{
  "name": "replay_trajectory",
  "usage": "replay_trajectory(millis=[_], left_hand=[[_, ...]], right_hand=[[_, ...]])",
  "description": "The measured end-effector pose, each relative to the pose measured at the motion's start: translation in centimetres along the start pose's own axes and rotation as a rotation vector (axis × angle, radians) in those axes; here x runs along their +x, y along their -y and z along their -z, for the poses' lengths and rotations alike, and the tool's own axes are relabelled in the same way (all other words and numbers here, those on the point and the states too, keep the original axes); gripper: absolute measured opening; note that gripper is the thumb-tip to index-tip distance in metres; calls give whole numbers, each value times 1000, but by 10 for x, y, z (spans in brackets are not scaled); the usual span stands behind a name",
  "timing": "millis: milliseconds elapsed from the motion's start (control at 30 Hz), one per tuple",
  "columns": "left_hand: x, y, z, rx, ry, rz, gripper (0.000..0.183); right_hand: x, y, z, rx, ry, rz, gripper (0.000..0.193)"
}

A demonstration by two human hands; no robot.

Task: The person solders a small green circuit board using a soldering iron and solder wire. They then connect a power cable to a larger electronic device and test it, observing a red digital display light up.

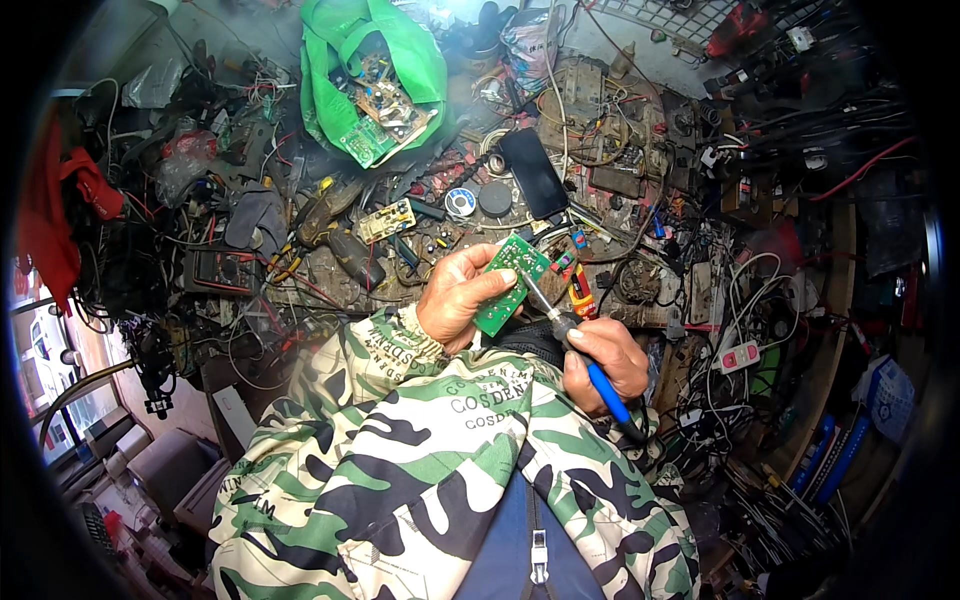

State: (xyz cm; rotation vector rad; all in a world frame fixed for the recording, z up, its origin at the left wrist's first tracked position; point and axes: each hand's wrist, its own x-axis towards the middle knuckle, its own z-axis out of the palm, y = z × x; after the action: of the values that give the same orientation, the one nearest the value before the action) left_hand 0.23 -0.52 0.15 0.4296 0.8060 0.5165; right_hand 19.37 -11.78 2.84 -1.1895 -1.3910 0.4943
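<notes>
The surface [330, 275] is covered edge to edge with cables, tools and electronic scrap. At 12 o'clock a green bag [335, 90] is seen lying open with loose circuit boards inside; just right of centre a dark phone [533, 172] lies flat, with a solder reel [460, 202] near its lower left.

At the centre of the view a small green circuit board [512, 282] is held clear of the surface, tilted, by the left hand [455, 297]; the fingers are closed on its lower left edge, the thumb lying along the board. At 5 o'clock from the board the right hand [605, 362] is wrapped fully around a blue-handled soldering iron [570, 335], whose metal tip is laid against the board's lower right edge.

The step in hand is judged to be soldering work on one joint. The next move would call for a steady tip and an unmoved board.

The board is rectangular, green, with small light components; its joints cannot be made out.
</notes>
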Motion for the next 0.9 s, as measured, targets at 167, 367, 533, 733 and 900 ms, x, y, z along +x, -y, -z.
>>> replay_trajectory(millis=[167,367,533,733,900], left_hand=[[0,-1,1,1,13,3,40],[1,2,2,26,-16,-23,41],[1,0,-1,25,-27,-33,39],[2,1,0,39,-28,-31,36],[1,0,0,24,-31,-31,36]], right_hand=[[-3,-2,0,-39,-21,-3,38],[-4,-2,-1,-61,-17,-11,38],[-3,-2,-2,-61,-20,-23,38],[-2,-2,-1,-54,-1,-44,37],[2,-1,0,-53,-7,-16,37]])
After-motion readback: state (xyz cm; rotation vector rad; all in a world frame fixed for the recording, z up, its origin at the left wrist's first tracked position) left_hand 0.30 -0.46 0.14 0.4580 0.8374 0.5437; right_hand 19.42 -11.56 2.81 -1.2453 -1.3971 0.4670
